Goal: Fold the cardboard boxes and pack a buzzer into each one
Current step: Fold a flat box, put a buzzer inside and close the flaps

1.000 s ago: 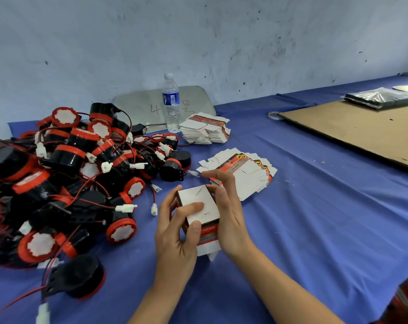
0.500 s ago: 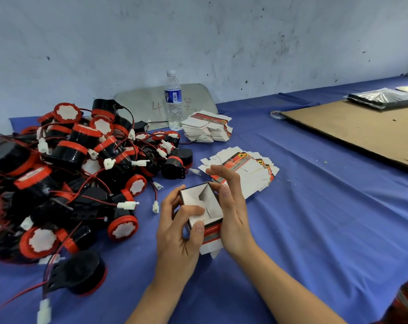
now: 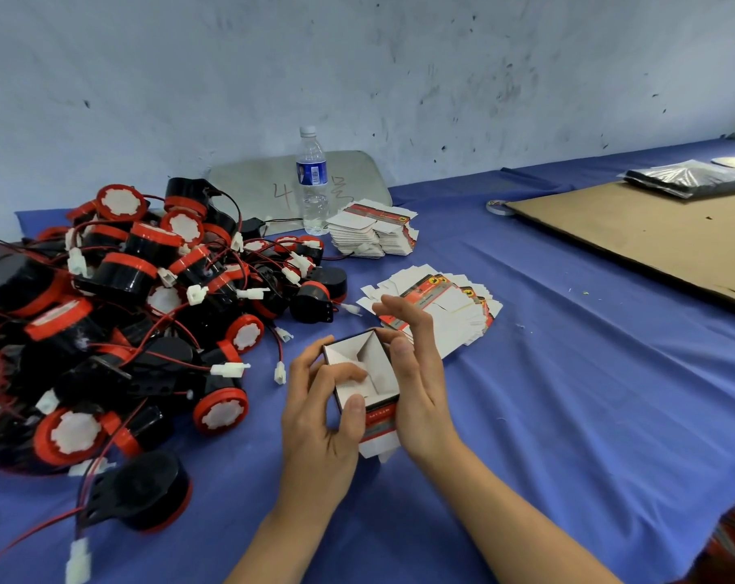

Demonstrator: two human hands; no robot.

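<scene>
Opened since a second ago, the cardboard box [image 3: 370, 364] is standing mouth-up between both hands. Buzzers [image 3: 125, 314] are lying heaped left of the grip; the left hand [image 3: 315, 427] is pinching the box's near wall, the right hand [image 3: 418, 385] bracing flat-fingered.

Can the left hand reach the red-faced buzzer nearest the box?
Probably: only bare cloth separates the left hand from the buzzer, but it grips the box, so the right hand must take that.
</scene>
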